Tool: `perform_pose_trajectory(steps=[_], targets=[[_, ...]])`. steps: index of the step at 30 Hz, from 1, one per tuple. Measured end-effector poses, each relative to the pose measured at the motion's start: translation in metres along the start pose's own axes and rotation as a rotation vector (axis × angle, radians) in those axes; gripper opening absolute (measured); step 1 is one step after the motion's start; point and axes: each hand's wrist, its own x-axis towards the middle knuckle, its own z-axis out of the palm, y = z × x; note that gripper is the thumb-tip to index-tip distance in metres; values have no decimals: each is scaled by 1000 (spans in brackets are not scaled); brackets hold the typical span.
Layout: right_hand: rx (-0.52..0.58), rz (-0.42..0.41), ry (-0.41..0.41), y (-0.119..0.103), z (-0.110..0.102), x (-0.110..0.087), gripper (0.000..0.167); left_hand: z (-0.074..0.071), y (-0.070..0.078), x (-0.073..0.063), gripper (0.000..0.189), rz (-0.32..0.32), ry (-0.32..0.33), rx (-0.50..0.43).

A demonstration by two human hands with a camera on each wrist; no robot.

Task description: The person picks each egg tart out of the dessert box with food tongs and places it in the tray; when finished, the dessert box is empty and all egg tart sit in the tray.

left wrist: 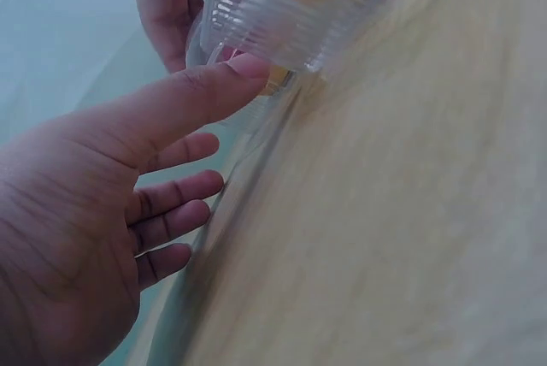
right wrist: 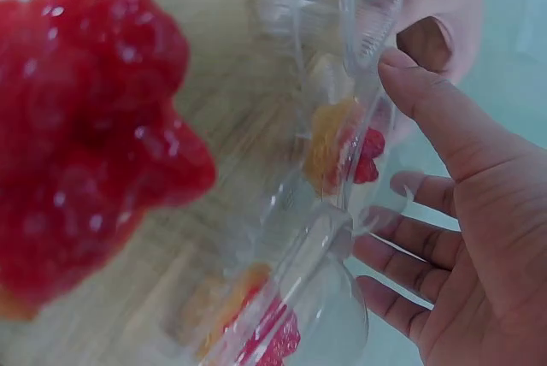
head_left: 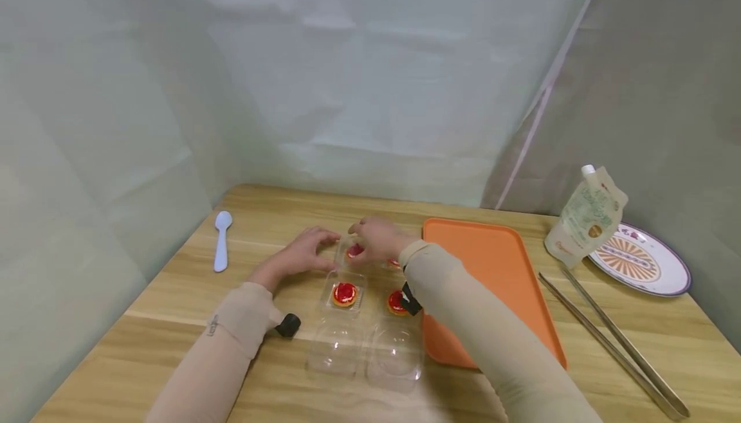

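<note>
In the head view, my left hand (head_left: pixel 303 251) is at the left side of a clear plastic box holding a red-topped tart (head_left: pixel 354 251). Its thumb (left wrist: pixel 231 75) lies along the clear plastic in the left wrist view, while the other fingers spread loosely below. My right hand (head_left: pixel 382 241) reaches over the same back-row box, thumb tip at a clear rim (right wrist: pixel 389 37) and fingers near the far plastic. Nearer stand two boxes with red-topped tarts, one on the left (head_left: pixel 345 294) and one on the right (head_left: pixel 397 303). The right forearm partly covers another back-row tart (head_left: pixel 394 263).
Two clear lids, left (head_left: pixel 336 349) and right (head_left: pixel 396 351), lie folded toward me. An orange tray (head_left: pixel 486 249) sits under my right forearm. Farther right are metal tongs (head_left: pixel 622 346), a spouted pouch (head_left: pixel 587 217) and a patterned plate (head_left: pixel 666 265). A pale spoon (head_left: pixel 222 243) lies left.
</note>
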Motion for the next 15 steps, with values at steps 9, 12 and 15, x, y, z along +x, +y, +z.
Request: perform_pose_trajectory(steps=[9,12,15], targets=[[-44,14,-20,-5,9,8,70,1,2,0,69,13,11,13],[-43,12,-24,-6,9,10,72,1,1,0,69,19,16,25],[-25,4,-24,-7,8,10,74,2,0,1,70,19,24,23]])
